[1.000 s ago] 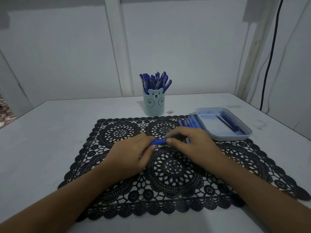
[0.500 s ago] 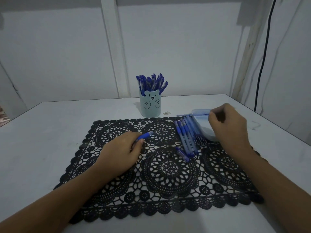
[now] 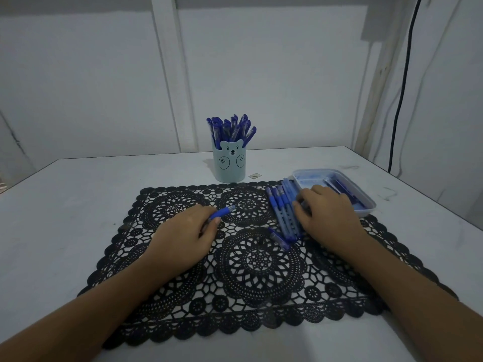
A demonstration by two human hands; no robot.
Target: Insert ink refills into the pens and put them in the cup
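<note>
Head view: no readable writing or brand anywhere; cup (image 3: 229, 163) w/ bear face only, packed w/ blue pens, stands on desk (image 3: 65, 194) just behind lace mat (image 3: 251, 262). Dim light; contents of tray (image 3: 366, 205) at right hard to make out. Left hand (image 3: 183, 239) palm down on mat, closed around pen (image 3: 222, 212), blue tip sticking out toward cup. Right hand (image 3: 329, 218) palm down over row of loose pens (image 3: 281, 207) beside tray, fingers curled on them; grip unclear. Small cap (image 3: 279, 239) lies near row.
</note>
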